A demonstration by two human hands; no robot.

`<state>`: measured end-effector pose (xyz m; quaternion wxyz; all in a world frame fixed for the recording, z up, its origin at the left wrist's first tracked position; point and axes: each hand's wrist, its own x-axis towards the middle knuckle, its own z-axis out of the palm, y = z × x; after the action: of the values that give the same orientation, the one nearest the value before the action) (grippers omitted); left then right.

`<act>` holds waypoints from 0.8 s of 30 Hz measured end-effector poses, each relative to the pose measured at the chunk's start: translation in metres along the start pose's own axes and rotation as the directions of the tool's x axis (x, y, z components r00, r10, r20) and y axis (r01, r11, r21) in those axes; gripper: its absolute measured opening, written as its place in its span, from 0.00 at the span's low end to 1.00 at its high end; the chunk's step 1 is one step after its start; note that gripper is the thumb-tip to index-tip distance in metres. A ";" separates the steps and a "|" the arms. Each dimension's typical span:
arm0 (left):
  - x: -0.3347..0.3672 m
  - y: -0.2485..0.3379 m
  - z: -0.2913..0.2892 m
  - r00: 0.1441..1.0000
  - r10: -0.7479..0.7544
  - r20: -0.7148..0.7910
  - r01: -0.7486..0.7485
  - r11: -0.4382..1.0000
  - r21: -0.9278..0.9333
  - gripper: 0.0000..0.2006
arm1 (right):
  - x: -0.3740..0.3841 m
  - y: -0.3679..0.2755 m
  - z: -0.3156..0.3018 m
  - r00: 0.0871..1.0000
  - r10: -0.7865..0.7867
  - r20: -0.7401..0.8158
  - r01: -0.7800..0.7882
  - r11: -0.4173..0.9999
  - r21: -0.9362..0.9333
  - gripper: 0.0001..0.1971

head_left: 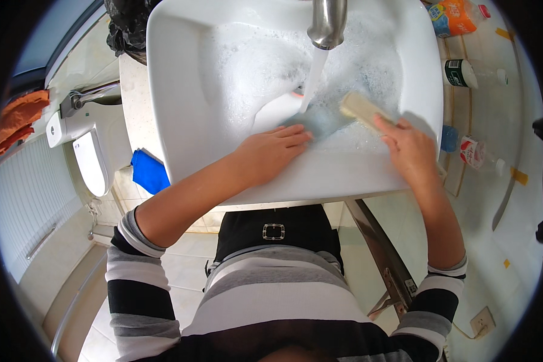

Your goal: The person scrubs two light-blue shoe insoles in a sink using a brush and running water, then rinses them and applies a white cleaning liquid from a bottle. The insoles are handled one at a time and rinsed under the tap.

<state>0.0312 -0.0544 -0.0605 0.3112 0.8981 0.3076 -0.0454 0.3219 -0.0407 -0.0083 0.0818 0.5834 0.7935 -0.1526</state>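
Note:
My right hand (406,143) is closed round the end of a beige scrubbing brush (362,108), which is slightly blurred. The brush head rests at the right end of a wet grey-blue cloth-like piece (329,123) in the foamy water. My left hand (271,154) lies over the front inner slope of the white sink (181,145), its fingers stretched out and their tips on the grey-blue piece. Just beyond those fingers a smooth white thing with a small orange mark (277,111) shows partly above the suds; I cannot tell its kind.
Water runs from the metal faucet (329,24) into the suds. Bottles, one with a dark label (460,73), and an orange-blue package (455,18) stand along the right. On the left are a blue cloth (149,171), a black plastic bag (128,27) and a toilet (92,163).

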 end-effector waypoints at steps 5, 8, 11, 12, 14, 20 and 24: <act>-0.003 -0.001 0.003 0.999 -0.038 -0.031 0.036 0.997 -0.067 0.17 | -0.002 -0.009 -0.005 0.994 -0.104 0.029 0.105 0.994 -0.015 0.20; -0.007 -0.003 0.002 0.999 -0.022 -0.030 0.021 1.000 -0.023 0.17 | 0.000 -0.021 -0.012 0.973 -0.168 0.161 0.158 0.985 0.073 0.20; -0.011 -0.005 0.002 0.999 -0.006 -0.040 0.006 1.000 -0.014 0.18 | 0.007 -0.016 -0.020 0.989 0.111 0.097 -0.109 0.994 -0.024 0.22; -0.010 -0.006 0.002 0.998 0.004 -0.063 -0.005 1.000 -0.007 0.18 | 0.008 -0.012 -0.020 0.989 0.102 0.105 -0.102 0.995 -0.004 0.22; -0.010 -0.006 0.003 0.999 -0.004 -0.040 0.005 1.000 0.003 0.18 | 0.007 -0.008 -0.017 0.979 0.202 -0.001 -0.201 0.973 -0.113 0.22; -0.010 -0.006 0.003 0.999 -0.024 -0.034 0.023 0.999 -0.029 0.17 | -0.001 -0.015 0.004 0.973 -0.197 0.124 0.193 0.980 0.041 0.19; -0.010 -0.007 0.005 0.999 -0.017 -0.040 0.017 1.000 -0.016 0.18 | 0.007 -0.008 -0.011 0.977 0.211 -0.035 -0.213 0.973 -0.084 0.20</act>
<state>0.0196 -0.0578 -0.0653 0.3114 0.8937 0.3217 -0.0277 0.3123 -0.0325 0.0012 0.1127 0.6625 0.7336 -0.1007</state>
